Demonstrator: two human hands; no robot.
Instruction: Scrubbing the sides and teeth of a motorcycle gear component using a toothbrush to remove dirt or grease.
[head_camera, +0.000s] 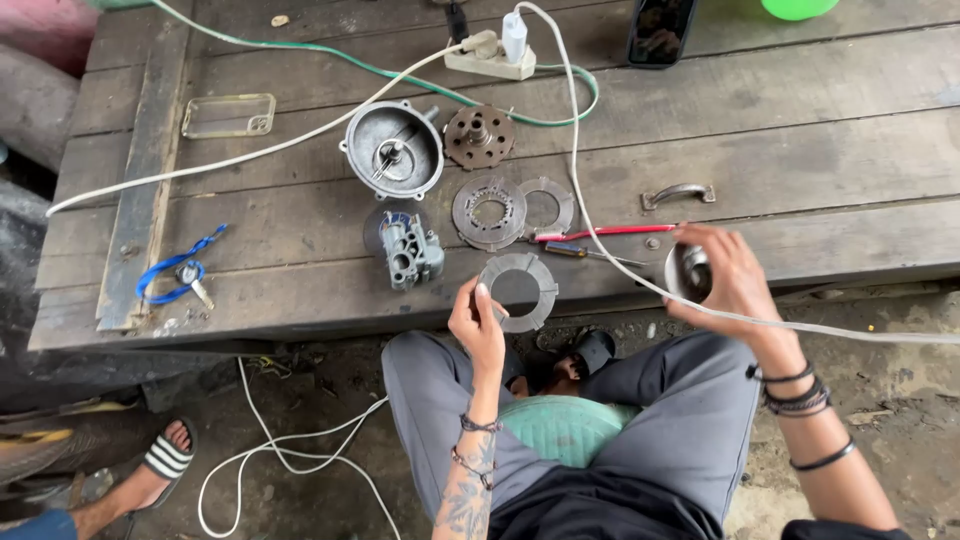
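Ring plate (519, 291) between left fingers (483, 298)

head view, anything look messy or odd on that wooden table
Yes: a white cable runs from the power strip across the laid-out metal parts and over the right hand, which holds a round metal part. The left hand holds a grey ring.

Three flat ring plates (517, 291) (489, 211) (548, 205), two screwdrivers (600, 232) (585, 252), one round housing (392, 149) and one phone case (229, 115) are counted.
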